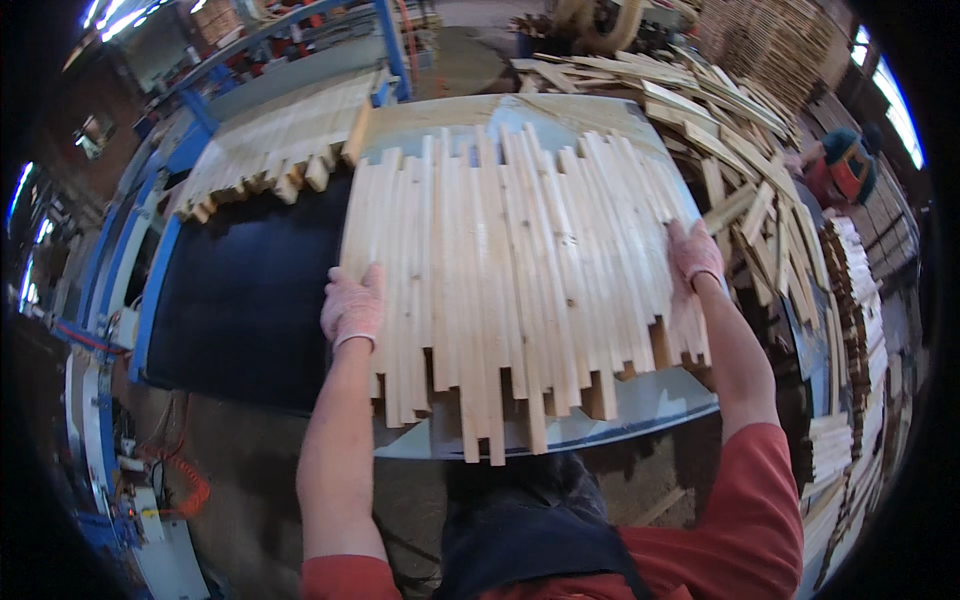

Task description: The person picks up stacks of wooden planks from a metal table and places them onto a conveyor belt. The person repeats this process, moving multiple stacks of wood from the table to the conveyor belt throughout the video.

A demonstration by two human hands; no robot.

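Note:
A wide row of pale wooden strips lies side by side on a light-topped table in front of me. Their ends are uneven, and several poke out past the table's near edge. Against the row's left side is my left hand in a pinkish glove, its fingers curled and partly hidden at the outermost strips. My right hand, gloved alike, grips the row's right side with its fingers over the edge. The row sits between both hands.
Left of the table runs a black conveyor belt in a blue frame, with another batch of wooden strips at its far end. Loose wooden offcuts are heaped at the right. Stacked strips stand farther right, near a person in red.

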